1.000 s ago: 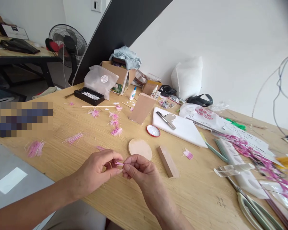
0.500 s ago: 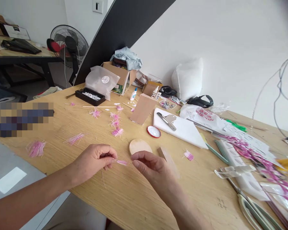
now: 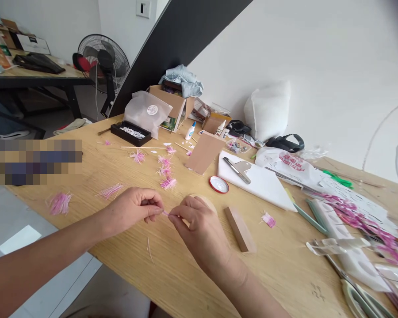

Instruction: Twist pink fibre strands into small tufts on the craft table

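Observation:
Between my hands runs a small bundle of pink threads (image 3: pixel 166 213). My left hand (image 3: pixel 137 207) pinches one end of it between thumb and fingers. On the other end my right hand (image 3: pixel 195 216) closes in a pinch, its fingertips close to the left ones. A round wooden disc (image 3: pixel 207 202) lies partly hidden behind my right hand. Loose pale threads (image 3: pixel 149 250) rest on the table below my hands. Farther off lie a bundle of pink threads (image 3: pixel 110 191), a thicker pink tuft (image 3: pixel 59 203) and several fluffy pink tufts (image 3: pixel 168 183).
On the wooden table (image 3: pixel 119 274) a wooden block (image 3: pixel 239 229), a red-rimmed lid (image 3: pixel 219 184) and a white pad with a clip (image 3: pixel 257 183) lie to the right. Scissors (image 3: pixel 354 291) are at the right front. A black tray (image 3: pixel 131 133) and glue bottle (image 3: pixel 190 130) stand behind.
My right hand has moved left to the bundle and closed its fingers on the free end. My left hand keeps its pinch. The view has shifted slightly left.

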Demonstrator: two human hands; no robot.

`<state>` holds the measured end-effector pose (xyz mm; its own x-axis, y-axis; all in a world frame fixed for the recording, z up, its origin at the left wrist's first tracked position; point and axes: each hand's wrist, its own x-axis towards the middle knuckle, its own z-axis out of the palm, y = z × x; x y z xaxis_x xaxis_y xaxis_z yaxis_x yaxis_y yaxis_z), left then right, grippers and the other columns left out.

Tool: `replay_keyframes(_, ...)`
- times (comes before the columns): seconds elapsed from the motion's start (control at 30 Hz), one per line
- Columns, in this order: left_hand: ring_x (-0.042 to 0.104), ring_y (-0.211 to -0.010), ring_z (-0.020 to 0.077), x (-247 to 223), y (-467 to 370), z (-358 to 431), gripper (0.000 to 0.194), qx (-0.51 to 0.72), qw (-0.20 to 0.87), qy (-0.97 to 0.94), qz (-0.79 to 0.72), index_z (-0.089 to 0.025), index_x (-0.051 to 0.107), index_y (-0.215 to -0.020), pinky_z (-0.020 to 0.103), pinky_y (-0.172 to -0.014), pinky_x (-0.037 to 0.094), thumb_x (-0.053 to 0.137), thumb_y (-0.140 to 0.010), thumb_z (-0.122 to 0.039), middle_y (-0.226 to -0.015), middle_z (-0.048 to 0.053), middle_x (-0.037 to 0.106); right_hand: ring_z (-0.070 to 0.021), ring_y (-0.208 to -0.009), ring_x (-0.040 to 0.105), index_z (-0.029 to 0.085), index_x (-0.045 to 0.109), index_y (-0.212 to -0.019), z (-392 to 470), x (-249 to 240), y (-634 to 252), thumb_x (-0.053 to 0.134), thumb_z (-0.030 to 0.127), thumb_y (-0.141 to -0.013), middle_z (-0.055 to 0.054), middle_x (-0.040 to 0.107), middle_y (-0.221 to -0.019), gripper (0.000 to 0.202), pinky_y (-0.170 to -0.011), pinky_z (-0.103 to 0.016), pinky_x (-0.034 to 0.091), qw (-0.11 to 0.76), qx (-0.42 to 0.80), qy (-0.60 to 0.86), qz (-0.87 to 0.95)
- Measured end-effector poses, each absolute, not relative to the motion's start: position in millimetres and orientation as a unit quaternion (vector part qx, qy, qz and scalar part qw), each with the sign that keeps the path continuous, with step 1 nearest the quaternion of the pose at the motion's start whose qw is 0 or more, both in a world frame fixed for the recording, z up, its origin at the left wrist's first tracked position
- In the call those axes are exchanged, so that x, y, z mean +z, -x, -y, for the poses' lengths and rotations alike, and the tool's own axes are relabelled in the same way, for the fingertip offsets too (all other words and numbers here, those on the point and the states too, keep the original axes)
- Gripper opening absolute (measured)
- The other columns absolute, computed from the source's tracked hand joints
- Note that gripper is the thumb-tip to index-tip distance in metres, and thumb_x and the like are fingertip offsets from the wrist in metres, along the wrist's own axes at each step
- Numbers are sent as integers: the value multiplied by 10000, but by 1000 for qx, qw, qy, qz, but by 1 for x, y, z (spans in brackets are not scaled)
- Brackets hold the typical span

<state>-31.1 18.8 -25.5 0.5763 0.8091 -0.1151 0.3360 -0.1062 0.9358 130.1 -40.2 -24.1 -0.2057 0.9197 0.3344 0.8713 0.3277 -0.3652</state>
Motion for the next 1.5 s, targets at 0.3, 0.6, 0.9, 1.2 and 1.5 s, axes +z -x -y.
replay_keyframes(0.3,584,-782,155,-23,57,-26,194,326,400,-733,-444,-233,591,-940,283,-687,488,536,-778,-324,-865,-7,605,-102,-591,526,193,656,-597,17,-22,-123,581,88,-737,15,601,-629,191,-546,-210,356,227,125,638,725)
replay_keyframes(0.6,581,-775,140,-50,88,-4,171,348,190,-823,-406,-193,569,-871,246,-670,475,400,-864,-174,-834,8,605,-163,-701,545,178,676,-663,4,-43,-103,499,95,-786,-38,628,-712,231,-628,-271,370,62,65,644,760)
replay_keyframes(0.9,557,-768,135,-75,93,7,210,323,183,-845,-385,-196,554,-930,247,-664,464,368,-884,-112,-853,20,562,-193,-740,563,183,673,-708,0,-51,-95,500,134,-820,-47,632,-729,212,-639,-302,373,3,30,637,770)
replay_keyframes(1.2,561,-774,157,-79,94,7,211,304,196,-845,-393,-206,568,-905,266,-676,471,374,-877,-129,-850,31,573,-202,-714,569,181,663,-674,-1,-50,-93,517,103,-797,-58,639,-713,206,-606,-307,365,5,13,636,772)
replay_keyframes(1.5,563,-768,154,-80,93,7,206,305,193,-852,-380,-191,561,-902,264,-665,470,374,-876,-110,-853,44,579,-212,-707,560,182,664,-698,3,-48,-92,538,99,-791,-65,632,-719,178,-605,-322,365,-4,0,629,777)
